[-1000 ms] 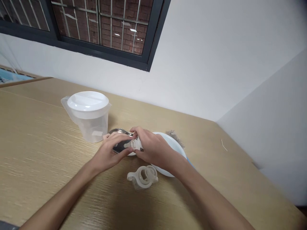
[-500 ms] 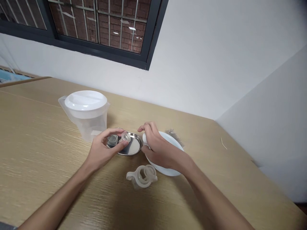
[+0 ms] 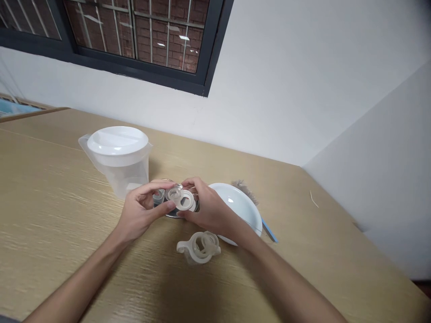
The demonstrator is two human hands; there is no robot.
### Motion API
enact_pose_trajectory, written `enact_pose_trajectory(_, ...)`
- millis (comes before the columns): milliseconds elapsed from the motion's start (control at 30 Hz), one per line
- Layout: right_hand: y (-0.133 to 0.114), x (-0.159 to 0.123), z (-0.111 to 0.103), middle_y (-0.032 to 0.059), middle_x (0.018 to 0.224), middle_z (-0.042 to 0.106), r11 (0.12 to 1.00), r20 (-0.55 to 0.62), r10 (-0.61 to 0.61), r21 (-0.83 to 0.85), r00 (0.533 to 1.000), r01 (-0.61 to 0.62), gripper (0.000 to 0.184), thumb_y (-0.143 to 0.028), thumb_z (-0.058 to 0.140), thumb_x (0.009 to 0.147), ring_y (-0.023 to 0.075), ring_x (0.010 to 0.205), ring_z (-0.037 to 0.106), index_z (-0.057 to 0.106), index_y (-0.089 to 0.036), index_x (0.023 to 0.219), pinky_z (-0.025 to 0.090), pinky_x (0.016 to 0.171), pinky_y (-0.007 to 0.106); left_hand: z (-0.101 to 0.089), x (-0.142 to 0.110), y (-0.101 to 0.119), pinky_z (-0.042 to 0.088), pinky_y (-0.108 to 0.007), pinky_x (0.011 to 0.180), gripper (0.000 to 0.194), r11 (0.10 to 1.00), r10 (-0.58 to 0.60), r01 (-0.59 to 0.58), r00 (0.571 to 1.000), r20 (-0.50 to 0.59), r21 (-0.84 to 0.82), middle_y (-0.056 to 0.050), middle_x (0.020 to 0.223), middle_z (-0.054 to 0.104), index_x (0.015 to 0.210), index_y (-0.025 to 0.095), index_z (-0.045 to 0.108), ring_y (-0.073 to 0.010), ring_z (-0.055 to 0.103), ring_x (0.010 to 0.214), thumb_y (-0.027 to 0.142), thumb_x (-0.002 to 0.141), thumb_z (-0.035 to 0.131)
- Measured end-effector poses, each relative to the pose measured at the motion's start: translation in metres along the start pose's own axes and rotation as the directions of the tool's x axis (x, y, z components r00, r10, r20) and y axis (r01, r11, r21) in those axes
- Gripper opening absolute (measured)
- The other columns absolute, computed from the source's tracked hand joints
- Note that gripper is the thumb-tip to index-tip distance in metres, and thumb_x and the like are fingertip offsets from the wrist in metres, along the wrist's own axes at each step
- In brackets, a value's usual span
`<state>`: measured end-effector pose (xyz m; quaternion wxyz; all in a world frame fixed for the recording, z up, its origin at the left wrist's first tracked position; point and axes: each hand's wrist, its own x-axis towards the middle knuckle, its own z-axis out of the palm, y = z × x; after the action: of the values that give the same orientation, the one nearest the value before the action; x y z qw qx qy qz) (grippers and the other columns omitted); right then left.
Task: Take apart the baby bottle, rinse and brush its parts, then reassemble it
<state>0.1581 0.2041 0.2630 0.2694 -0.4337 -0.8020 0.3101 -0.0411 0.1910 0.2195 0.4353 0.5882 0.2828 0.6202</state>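
My left hand (image 3: 139, 208) pinches a clear, round, ridged piece (image 3: 174, 194), which looks like a silicone bottle nipple, between thumb and fingers. From the right, my right hand (image 3: 207, 204) grips a white ring (image 3: 185, 200), much like a bottle collar, with its opening facing me. The two pieces are side by side and overlap in view; whether they touch I cannot tell. Beneath both hands lies an oval metal tray (image 3: 171, 215), mostly covered, with a clear cup-like piece (image 3: 158, 197) on it. Nearer me on the table is a white ring with handles (image 3: 198, 248), a translucent ring resting against it.
A white-lidded translucent pitcher (image 3: 117, 157) stands at the left, close to the tray. Right of my hands sits a white bowl (image 3: 244, 208), with a bristle brush (image 3: 245, 190) and its blue handle behind it. A thin pale strip (image 3: 314, 199) lies farther right.
My right hand has moved left from the bowl with the white ring, up to the clear piece. The bowl and blue handle show more. My left hand keeps its pinch.
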Motion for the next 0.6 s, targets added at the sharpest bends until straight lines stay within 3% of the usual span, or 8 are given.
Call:
enact_pose_trajectory(167,-0.007,-0.002,0.005,0.0041,0.115,0.068,0.976,-0.019,0.025,0.216,1.000,-0.020,0.064,-0.022,0.088,0.067,0.0188,0.103,0.067,0.051,-0.023,0.120,0.053,0.084,0.034,0.004,-0.002,0.000,0.057,-0.034,0.096,0.032,0.999,-0.053,0.053,0.997,0.063,0.010,-0.006,0.116,0.076,0.108,0.029,0.079,-0.0213,0.069,0.111,0.016,0.079,0.082)
enact_pose_trajectory(367,-0.013,-0.005,0.002,0.0070,0.119,0.067,0.979,-0.062,0.022,0.206,0.998,-0.009,0.064,-0.020,0.084,0.070,0.0200,0.110,0.065,0.050,-0.021,0.124,0.053,0.089,0.036,0.004,-0.002,-0.003,0.053,-0.043,0.104,0.034,0.987,-0.071,0.059,0.995,0.074,0.148,-0.007,0.124,0.074,0.112,0.031,0.078,-0.0252,0.066,0.119,0.021,0.080,0.082)
enact_pose_trajectory(600,-0.012,-0.007,0.003,0.0058,0.110,0.070,0.983,-0.057,0.025,0.180,0.998,-0.014,0.059,-0.020,0.080,0.075,0.0207,0.103,0.068,0.051,-0.022,0.126,0.055,0.086,0.037,0.006,-0.003,-0.005,0.052,-0.045,0.103,0.028,0.979,-0.021,0.006,0.997,0.070,0.202,-0.010,0.123,0.072,0.109,0.028,0.078,-0.0272,0.063,0.121,0.024,0.081,0.081)
